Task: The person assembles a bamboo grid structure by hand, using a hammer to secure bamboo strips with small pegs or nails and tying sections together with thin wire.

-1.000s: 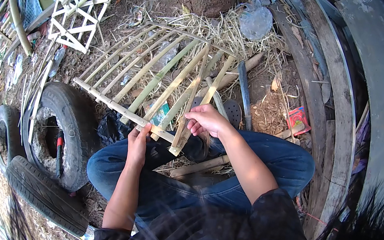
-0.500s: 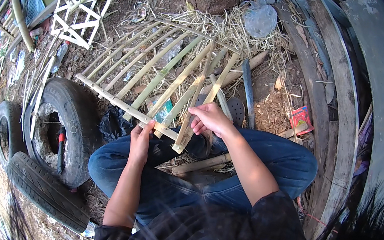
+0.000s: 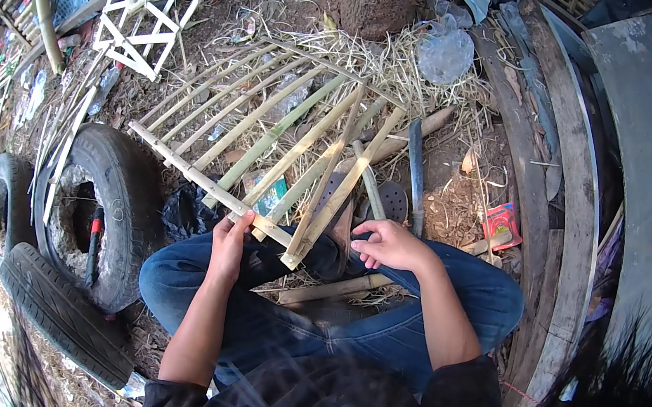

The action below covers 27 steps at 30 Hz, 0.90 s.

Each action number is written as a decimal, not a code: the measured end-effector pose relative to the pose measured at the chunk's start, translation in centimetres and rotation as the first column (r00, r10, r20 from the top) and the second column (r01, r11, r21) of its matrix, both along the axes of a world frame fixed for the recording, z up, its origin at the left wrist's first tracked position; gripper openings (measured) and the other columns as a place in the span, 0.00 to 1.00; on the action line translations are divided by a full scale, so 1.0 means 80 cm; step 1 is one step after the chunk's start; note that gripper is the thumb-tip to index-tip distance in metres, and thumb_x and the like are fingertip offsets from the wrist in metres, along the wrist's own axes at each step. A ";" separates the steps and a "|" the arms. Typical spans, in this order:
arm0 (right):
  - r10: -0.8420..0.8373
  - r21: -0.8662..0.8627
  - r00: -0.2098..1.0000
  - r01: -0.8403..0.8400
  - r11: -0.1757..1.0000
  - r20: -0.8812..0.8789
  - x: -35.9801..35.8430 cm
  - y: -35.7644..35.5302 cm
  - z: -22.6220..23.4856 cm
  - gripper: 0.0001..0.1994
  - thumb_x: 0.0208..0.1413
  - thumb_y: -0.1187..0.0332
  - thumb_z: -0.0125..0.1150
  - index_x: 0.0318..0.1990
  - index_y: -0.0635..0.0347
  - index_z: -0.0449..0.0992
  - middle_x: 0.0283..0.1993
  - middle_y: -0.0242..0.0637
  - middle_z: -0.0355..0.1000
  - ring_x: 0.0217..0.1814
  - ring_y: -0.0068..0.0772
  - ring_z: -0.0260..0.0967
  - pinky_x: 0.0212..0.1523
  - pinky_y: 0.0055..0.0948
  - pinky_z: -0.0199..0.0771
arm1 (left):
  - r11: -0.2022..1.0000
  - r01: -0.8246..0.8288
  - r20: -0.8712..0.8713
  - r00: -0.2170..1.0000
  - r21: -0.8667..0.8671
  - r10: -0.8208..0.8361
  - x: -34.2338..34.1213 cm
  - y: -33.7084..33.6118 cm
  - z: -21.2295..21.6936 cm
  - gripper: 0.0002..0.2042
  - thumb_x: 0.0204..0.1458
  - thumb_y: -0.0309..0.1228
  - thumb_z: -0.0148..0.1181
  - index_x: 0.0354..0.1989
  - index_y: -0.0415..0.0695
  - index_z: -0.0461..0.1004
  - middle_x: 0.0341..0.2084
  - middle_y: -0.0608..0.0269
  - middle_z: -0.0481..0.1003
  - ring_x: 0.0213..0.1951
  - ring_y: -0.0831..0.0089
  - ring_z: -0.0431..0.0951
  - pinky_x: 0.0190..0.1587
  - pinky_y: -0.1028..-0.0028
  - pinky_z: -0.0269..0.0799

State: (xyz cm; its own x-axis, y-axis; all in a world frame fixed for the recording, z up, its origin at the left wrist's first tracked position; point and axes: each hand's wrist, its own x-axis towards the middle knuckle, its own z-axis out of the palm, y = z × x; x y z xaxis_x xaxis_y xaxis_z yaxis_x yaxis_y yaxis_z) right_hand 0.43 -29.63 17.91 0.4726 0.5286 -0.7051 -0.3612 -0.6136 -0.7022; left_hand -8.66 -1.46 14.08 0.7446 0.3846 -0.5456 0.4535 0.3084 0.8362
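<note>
"Where does the slatted bamboo frame lie from the hands?"

"Mid-frame, mostly above them. Its long lower rail slopes down rightward, and the left hand, the nearer one, pinches it between thumb and fingers near its lower end."

"And the right hand?"

"Just right of the frame's lower corner, apart from it, fingers loosely curled around nothing visible; the end slat slants past on its left."
</note>
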 end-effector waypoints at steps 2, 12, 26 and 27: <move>0.047 -0.026 0.996 -0.045 0.999 0.075 -0.011 -0.002 0.007 0.25 0.53 0.59 0.60 0.51 0.70 0.67 0.29 0.39 0.74 0.30 0.24 0.73 0.35 0.26 0.72 | 1.000 -0.013 -0.001 1.000 0.011 0.013 -0.002 0.001 -0.003 0.10 0.52 0.38 0.58 0.26 0.44 0.72 0.20 0.74 0.67 0.25 0.83 0.62 0.31 0.80 0.57; 0.174 -0.043 0.955 -0.169 0.985 0.242 -0.014 0.005 0.013 0.25 0.52 0.58 0.58 0.52 0.68 0.67 0.38 0.49 0.75 0.42 0.41 0.73 0.45 0.33 0.71 | 0.998 0.051 -0.014 0.999 0.027 -0.051 -0.004 -0.001 -0.002 0.11 0.54 0.39 0.54 0.27 0.46 0.67 0.26 0.71 0.67 0.33 0.78 0.67 0.43 0.74 0.63; 0.116 -0.097 0.952 -0.092 0.991 0.285 -0.019 0.015 -0.006 0.25 0.52 0.55 0.59 0.50 0.66 0.68 0.39 0.48 0.74 0.43 0.43 0.72 0.46 0.35 0.70 | 0.996 0.012 0.030 0.999 0.083 -0.014 -0.006 0.011 -0.024 0.14 0.54 0.40 0.57 0.21 0.45 0.68 0.22 0.71 0.68 0.28 0.82 0.63 0.35 0.80 0.56; 0.088 -0.114 0.953 -0.057 0.992 0.290 -0.020 0.017 -0.010 0.25 0.52 0.54 0.59 0.50 0.66 0.68 0.39 0.48 0.74 0.43 0.43 0.72 0.46 0.35 0.70 | 0.995 0.027 0.021 0.999 0.092 -0.029 -0.007 0.012 -0.025 0.13 0.54 0.40 0.56 0.25 0.43 0.71 0.23 0.70 0.70 0.29 0.82 0.65 0.35 0.79 0.58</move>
